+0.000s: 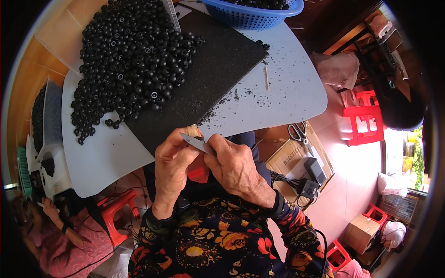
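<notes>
Just off the near edge of the table (278, 92), over the lap, both hands meet around a small job. The left hand (172, 160) has its fingers (178, 139) closed together on something small and pale at the tips, probably one piece being trimmed, though it is too hidden to name. The right hand (236, 169) is clamped on a small knife (198, 142), whose grey blade points left and touches the left fingertips. Holding the work this close to the body likely steadies the cut and lets scraps fall away from the heap.

A large pile of black round parts (130, 60) (bead-like, many with a hole showing) lies at the table's far left, partly on a black mat (208, 69) set at an angle. The mat probably keeps the round parts from rolling. Black crumbs (236, 97) scatter beside the mat's right edge, and a thin wooden stick (266, 76) lies apart from them. A blue basket (252, 14) with more black parts stands at the far edge, within reach. Scissors (299, 134) rest on a cardboard box (292, 155) below the table to the right. Another person's hand (48, 208) shows at lower left.
</notes>
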`<control>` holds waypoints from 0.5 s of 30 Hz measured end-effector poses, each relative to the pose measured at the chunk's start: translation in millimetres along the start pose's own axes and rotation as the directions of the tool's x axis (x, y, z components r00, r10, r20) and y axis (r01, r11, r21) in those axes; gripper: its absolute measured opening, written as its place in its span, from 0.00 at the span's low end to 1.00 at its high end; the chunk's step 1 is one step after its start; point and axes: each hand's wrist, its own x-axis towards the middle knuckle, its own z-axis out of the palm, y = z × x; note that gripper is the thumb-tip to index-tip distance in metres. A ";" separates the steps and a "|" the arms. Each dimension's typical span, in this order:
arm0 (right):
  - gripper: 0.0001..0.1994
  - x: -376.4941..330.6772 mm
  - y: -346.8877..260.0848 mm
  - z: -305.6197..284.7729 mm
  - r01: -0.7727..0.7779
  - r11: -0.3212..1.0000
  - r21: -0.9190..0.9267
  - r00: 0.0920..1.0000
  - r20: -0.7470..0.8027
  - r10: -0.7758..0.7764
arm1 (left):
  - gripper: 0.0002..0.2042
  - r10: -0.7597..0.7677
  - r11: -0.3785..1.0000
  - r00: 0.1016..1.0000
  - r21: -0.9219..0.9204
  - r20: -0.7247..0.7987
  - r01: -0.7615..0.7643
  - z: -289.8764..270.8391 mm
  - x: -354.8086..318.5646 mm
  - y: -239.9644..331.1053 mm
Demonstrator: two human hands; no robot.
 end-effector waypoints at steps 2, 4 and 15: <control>0.10 -0.3 3.2 0.7 0.007 1.000 -0.021 1.000 -0.016 -0.008 | 0.11 0.005 0.990 1.000 0.139 0.010 -0.006 5.2 -8.8 10.3; 0.08 -2.3 6.7 3.3 -0.249 0.968 -0.004 0.966 0.072 0.249 | 0.11 0.117 0.990 0.990 0.072 0.077 -0.123 19.5 -18.1 25.4; 0.11 2.8 -16.5 -14.2 -0.379 0.516 0.768 0.912 0.216 0.349 | 0.11 0.085 0.996 0.993 -0.019 0.078 -0.083 -1.1 -4.3 4.4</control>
